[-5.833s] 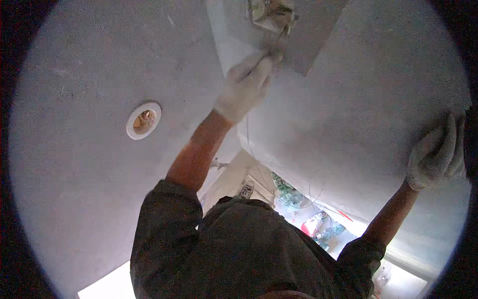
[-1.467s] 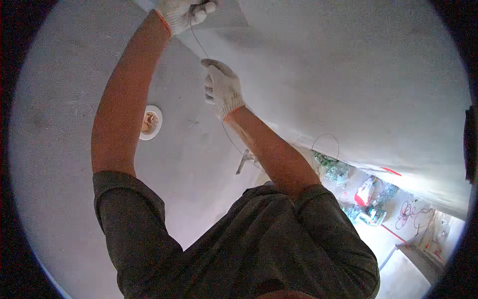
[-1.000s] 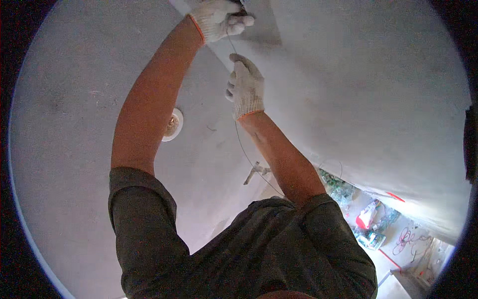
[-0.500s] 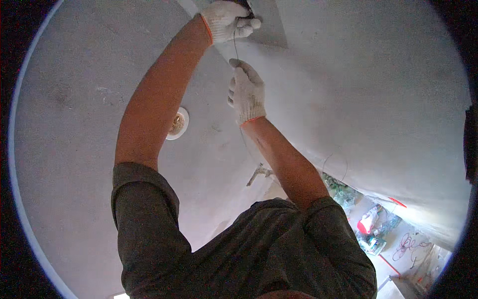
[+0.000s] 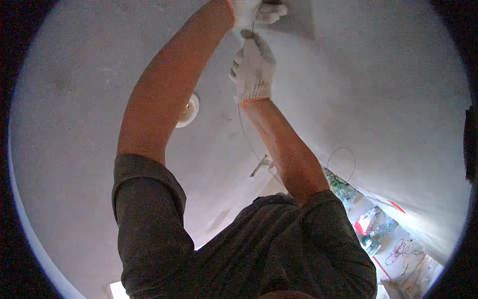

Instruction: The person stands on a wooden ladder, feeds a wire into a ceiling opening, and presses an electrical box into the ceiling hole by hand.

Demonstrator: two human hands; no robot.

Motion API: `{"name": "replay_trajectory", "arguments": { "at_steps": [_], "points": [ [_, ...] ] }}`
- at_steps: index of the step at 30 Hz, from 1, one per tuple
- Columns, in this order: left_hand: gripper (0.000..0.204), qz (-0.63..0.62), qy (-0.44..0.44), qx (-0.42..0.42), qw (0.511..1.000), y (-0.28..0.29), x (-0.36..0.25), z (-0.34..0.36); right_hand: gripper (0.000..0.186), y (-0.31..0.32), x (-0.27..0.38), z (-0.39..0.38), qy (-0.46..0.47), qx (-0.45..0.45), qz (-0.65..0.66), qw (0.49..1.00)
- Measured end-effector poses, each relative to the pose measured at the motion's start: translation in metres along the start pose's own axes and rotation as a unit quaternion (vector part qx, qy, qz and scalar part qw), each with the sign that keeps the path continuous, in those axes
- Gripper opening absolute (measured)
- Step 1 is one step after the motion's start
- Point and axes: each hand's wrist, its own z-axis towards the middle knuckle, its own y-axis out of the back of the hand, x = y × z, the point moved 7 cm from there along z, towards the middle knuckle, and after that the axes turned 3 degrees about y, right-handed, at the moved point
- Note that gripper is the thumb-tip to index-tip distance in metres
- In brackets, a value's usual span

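My left hand (image 5: 256, 12), in a white knit glove with an orange cuff, is cut by the top edge, its fingers curled at a dark spot in the grey patch of the plastered surface; what they grip is unclear. Just below it, my right hand (image 5: 253, 67), gloved alike, is closed on a thin wire (image 5: 243, 127), thumb pressed at it. The wire runs from near my left fingers past the right wrist and down. A white round ring (image 5: 194, 112) in the surface is partly hidden by my left forearm.
A small bracket-like fitting (image 5: 261, 164) sits below my hands, and a loose wire loop (image 5: 343, 149) hangs to the right. Lower right, beyond a wall edge, lie bags (image 5: 366, 222), green debris (image 5: 338, 184), tangled pink cord (image 5: 401, 251) and a red bar (image 5: 396, 206).
My right hand has left the right-hand surface where it was earlier and joined the left at the wire. Over the last half second both hands moved up and slightly right in the view.
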Motion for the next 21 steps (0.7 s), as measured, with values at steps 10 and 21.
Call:
{"name": "replay_trajectory", "arguments": {
  "at_steps": [10, 21],
  "points": [
    [0.013, -0.012, -0.015, 0.08, 0.997, 0.019, 0.003, 0.013, 0.027, -0.002, 0.003, -0.004, 0.002, 0.024, -0.027, 0.999],
    [0.01, 0.114, -0.038, 0.119, 0.986, -0.002, -0.002, -0.024, 0.019, -0.005, 0.022, 0.014, -0.002, 0.003, -0.174, 0.985]
  ]
}}
